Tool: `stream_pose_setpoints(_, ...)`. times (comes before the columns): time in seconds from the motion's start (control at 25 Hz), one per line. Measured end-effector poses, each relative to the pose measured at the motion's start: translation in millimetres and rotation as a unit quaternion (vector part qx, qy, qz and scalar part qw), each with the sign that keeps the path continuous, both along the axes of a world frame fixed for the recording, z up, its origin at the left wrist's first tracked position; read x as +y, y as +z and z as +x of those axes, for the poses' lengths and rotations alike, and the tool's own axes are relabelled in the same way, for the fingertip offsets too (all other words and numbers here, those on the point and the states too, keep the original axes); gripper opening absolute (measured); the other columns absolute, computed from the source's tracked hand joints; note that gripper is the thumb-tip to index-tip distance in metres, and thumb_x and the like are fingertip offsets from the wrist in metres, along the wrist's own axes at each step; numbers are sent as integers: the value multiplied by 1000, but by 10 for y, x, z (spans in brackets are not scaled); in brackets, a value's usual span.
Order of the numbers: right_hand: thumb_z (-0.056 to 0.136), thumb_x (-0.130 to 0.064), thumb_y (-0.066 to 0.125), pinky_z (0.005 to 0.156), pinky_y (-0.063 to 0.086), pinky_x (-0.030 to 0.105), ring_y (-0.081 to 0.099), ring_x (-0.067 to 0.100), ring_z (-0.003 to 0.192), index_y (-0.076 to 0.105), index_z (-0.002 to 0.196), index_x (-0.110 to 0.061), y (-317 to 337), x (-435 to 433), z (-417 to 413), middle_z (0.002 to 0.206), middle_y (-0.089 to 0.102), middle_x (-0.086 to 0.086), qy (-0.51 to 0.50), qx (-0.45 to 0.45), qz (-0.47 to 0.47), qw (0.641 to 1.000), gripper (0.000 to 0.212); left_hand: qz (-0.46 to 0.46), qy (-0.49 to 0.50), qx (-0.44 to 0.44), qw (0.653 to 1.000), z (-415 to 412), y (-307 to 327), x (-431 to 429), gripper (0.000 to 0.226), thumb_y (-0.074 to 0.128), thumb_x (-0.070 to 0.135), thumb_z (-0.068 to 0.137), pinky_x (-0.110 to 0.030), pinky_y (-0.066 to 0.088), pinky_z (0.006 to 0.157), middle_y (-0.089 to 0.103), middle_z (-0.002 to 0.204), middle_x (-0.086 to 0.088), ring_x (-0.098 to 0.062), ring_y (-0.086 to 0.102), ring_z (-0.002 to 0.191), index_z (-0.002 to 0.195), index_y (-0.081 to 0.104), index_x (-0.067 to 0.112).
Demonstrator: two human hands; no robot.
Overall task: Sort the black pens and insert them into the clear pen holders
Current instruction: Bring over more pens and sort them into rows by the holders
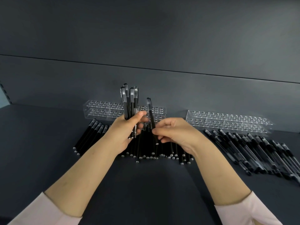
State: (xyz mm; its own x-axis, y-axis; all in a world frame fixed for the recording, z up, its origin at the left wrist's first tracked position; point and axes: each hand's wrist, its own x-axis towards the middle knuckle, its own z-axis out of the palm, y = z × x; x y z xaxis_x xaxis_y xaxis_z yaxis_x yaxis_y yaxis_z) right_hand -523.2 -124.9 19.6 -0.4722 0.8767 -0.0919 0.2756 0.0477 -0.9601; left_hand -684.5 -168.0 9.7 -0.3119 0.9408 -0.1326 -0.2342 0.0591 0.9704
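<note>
Pale pink sleeves (43, 211) reach out over the dark table (40, 127). The left hand (123, 132) grips an upright bundle of black pens (129, 103), and the right hand (175, 133) pinches a single black pen (151, 117) near its lower end, both above the middle pen pile (146, 153). Behind stand two clear pen holders, the left pen holder (100, 109) and the right pen holder (227, 122).

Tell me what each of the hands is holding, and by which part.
The left hand grips a bundle of black pens around their lower barrels, caps up. The right hand pinches a single black pen on its lower barrel, cap up.
</note>
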Motion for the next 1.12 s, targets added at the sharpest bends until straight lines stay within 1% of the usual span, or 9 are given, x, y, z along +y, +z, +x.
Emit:
stream_pose_setpoints(0.16, 80, -6, 74, 54, 52, 18, 62, 8, 55, 63, 94, -10, 49, 81, 186, 73, 64, 6, -82, -79, 46, 992, 19, 2, 35, -39, 999, -58, -4, 57, 16, 47, 24, 102, -18, 40, 47, 77, 82, -4, -8, 50, 58, 109, 56, 13)
stream_pose_setpoints(0.24, 80, -4, 74, 55, 53, 20, 62, 9, 54, 60, 101, -13, 30, 72, 202, 74, 62, 8, -70, -120, 28, 990, 26, 2, 35, -48, 998, -57, 6, 55, 13, 44, 20, 103, -20, 45, 50, 77, 86, -6, -9, 54, 59, 107, 53, 12)
stream_pose_setpoints(0.4, 81, -3, 73, 59, 56, 22, 64, 10, 57, 58, 109, -17, 20, 53, 179, 80, 62, 8, -32, -152, 4, 988, 34, 23, 25, -68, 997, -31, 12, 28, 15, 56, 14, 98, -22, 59, 66, 73, 89, -7, -10, 69, 71, 103, 65, 5)
stream_pose_setpoints(0.48, 81, -9, 75, 59, 56, 22, 64, 11, 58, 61, 106, -16, 5, 65, 190, 76, 63, 8, -27, -164, 10, 986, 29, 14, 32, -60, 998, -33, 3, 18, 15, 62, 15, 94, -23, 59, 71, 69, 83, -5, -11, 71, 72, 103, 69, 6)
stream_pose_setpoints(0.56, 83, -19, 74, 55, 52, 19, 62, 11, 59, 66, 98, -14, -6, 91, 205, 73, 64, 5, -52, -161, 52, 984, 18, 12, 25, -62, 998, -45, 1, 9, 14, 64, 15, 92, -23, 59, 67, 69, 81, -5, -12, 71, 72, 101, 70, 6)
stream_pose_setpoints(0.64, 88, -27, 68, 56, 50, 17, 61, 11, 66, 69, 92, -16, 23, 129, 215, 76, 65, 2, -97, -96, 79, 987, 12, 7, -3, -55, 998, -45, 17, -14, 10, 65, 15, 91, -23, 58, 61, 70, 79, -4, -11, 70, 70, 97, 71, 8)
stream_pose_setpoints(0.8, 90, -27, 65, 62, 50, 18, 58, 8, 71, 71, 102, -8, 109, 161, 203, 86, 66, 1, -86, 118, -20, 989, 23, -14, -79, -4, 997, 112, 44, -55, 10, 66, 13, 90, -20, 57, 61, 72, 78, -4, -11, 70, 69, 97, 73, 11)
stream_pose_setpoints(1.0, 91, -16, 63, 59, 51, 16, 58, 7, 62, 68, 101, -6, 161, 248, 359, 80, 65, 2, -99, 237, -68, 964, 15, 4, -128, -12, 992, 335, 105, -50, 20, 60, 20, 94, -26, 60, 71, 76, 100, -5, -19, 73, 88, 112, 67, 13)
stream_pose_setpoints(1.12, 94, -15, 59, 63, 48, 19, 54, 7, 63, 68, 100, -8, 175, 382, 692, 74, 61, 0, -172, 234, -50, 956, 13, -9, -136, -20, 990, 518, 169, -11, 22, 51, 25, 100, -21, 56, 59, 76, 98, -3, -13, 71, 72, 115, 58, 11)
